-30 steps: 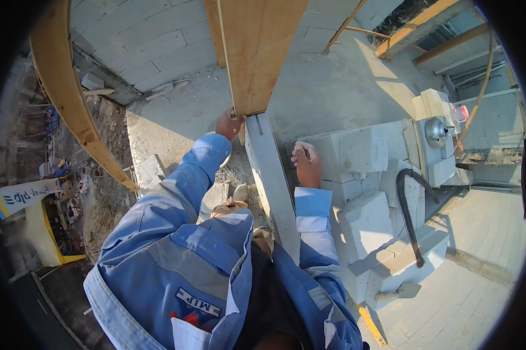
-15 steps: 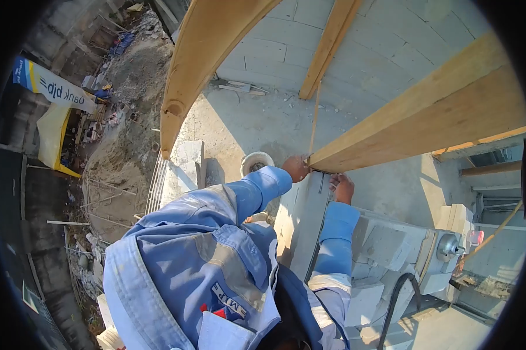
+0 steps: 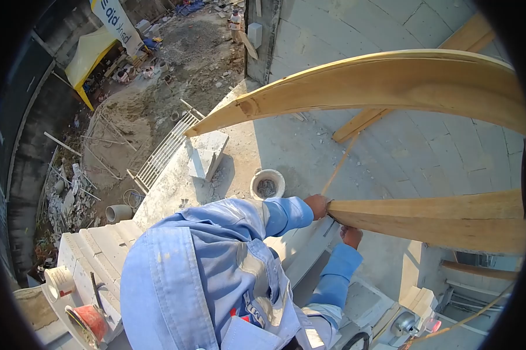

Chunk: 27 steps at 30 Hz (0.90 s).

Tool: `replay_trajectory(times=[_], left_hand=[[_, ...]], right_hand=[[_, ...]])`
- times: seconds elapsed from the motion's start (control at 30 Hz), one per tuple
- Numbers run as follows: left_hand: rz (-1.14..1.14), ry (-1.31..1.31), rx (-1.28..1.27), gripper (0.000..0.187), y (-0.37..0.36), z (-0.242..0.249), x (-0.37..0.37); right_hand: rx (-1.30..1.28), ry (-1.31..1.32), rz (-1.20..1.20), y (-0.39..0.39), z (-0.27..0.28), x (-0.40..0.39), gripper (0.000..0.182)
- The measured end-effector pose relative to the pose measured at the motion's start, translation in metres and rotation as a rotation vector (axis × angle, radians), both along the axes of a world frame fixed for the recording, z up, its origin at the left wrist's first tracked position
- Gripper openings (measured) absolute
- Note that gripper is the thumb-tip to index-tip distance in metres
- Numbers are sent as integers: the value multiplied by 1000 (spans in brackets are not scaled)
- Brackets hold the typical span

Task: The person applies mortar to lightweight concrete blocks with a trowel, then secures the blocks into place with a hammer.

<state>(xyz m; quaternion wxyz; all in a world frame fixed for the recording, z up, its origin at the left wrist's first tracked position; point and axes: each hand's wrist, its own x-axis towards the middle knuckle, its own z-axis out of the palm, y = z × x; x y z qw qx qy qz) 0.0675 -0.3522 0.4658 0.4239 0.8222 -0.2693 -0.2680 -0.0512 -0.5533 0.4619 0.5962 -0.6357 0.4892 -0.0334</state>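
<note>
My left hand (image 3: 316, 206) is closed against the near end of a long wooden beam (image 3: 426, 217); its fingertips are partly hidden there. Just below that end, my right hand (image 3: 351, 236) is closed too, its fingers curled together. Whatever either hand pinches is too small or hidden to make out. Beneath my hands runs a pale, narrow wall top (image 3: 301, 258), with a thin dark strip beside my right hand.
A curved wooden beam (image 3: 385, 81) arches overhead. On the floor beyond sit a round bucket (image 3: 267, 184) and pale blocks (image 3: 207, 154). An orange bucket (image 3: 91, 324) stands at lower left on the block ledge. Past the floor edge lies lower, rubble-strewn ground (image 3: 187, 64).
The view has swung, so the beams lie flatter across it and more of the ground and block ledge at left shows. Both hands stay at the beam's end.
</note>
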Motion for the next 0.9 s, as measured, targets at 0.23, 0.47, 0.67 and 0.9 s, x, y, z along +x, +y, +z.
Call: replay_trajectory(times=[0.23, 0.47, 0.67, 0.9], left_hand=[[-1, -67, -48, 27, -7, -18, 0], [19, -32, -26, 32, -1, 1, -2], [7, -29, -11, 33, -5, -13, 0], [18, -43, -48, 38, -10, -31, 0]], right_hand=[[-33, 1, 36, 13, 7, -7, 19], [-81, -102, 53, 24, -4, -17, 22], [-306, -98, 51, 33, -18, -13, 20], [-213, -31, -66, 43, -22, -22, 14]])
